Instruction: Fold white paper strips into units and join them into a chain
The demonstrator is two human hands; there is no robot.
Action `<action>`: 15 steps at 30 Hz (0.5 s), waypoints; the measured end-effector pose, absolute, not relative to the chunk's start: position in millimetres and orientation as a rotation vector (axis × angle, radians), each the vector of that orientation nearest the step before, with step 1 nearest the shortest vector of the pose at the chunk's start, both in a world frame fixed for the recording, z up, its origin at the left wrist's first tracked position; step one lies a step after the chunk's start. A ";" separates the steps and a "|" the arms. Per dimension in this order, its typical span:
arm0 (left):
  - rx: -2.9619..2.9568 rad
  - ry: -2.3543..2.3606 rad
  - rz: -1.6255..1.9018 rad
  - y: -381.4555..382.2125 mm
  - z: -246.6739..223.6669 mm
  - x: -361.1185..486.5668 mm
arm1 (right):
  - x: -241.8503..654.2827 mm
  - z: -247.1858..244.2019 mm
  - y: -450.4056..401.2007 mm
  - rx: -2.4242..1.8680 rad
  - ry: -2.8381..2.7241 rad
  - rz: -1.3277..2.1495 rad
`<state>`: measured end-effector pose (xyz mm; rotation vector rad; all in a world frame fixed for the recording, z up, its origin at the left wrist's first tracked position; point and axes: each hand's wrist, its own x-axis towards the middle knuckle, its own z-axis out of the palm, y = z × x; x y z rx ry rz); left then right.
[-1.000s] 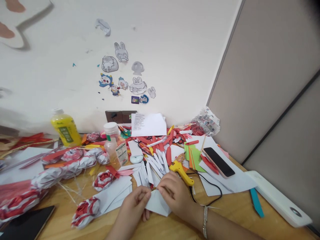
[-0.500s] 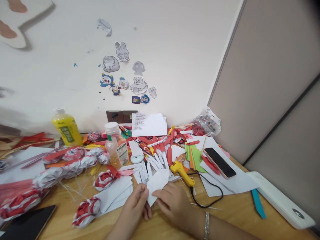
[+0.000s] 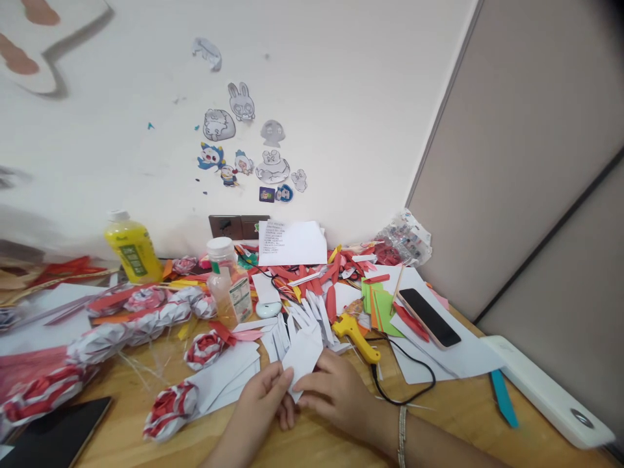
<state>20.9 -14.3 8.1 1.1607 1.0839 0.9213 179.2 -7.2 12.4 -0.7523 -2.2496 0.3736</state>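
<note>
A small piece of white folded paper [image 3: 304, 356] is held up between my two hands, over the near middle of the wooden table. My left hand [image 3: 267, 395] pinches its lower left edge with thumb and fingers. On its right side, my right hand [image 3: 336, 388] grips it with bent fingers; a bracelet circles that wrist. Just behind the paper lies a heap of white folded strips [image 3: 312, 315]. To the left are flat white paper sheets [image 3: 229, 376] and two red-and-white paper rosettes [image 3: 170, 411], one nearer me than the other.
A yellow glue gun [image 3: 357, 338] with a black cord lies right of my hands. Further right are a phone [image 3: 429, 317], a teal cutter [image 3: 504, 398] and a long white device [image 3: 546, 390]. A clear jar [image 3: 229, 286] and a yellow bottle [image 3: 132, 250] stand behind, left.
The white paper has tilted and shifted slightly left in my hands. My left hand has moved a little, its thumb now lying over the paper's edge. The view has shifted slightly.
</note>
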 end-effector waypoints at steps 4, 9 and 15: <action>1.157 1.074 0.918 -14.0 6.7 21.4 | 177.7 13.1 -7.4 -0.826 -2.204 0.432; 1.181 1.084 0.913 -15.6 8.5 24.0 | 173.2 8.1 -6.1 -0.969 -1.966 0.630; 1.222 1.108 0.892 -17.8 11.6 25.4 | 170.7 4.9 -6.4 -1.053 -1.836 0.773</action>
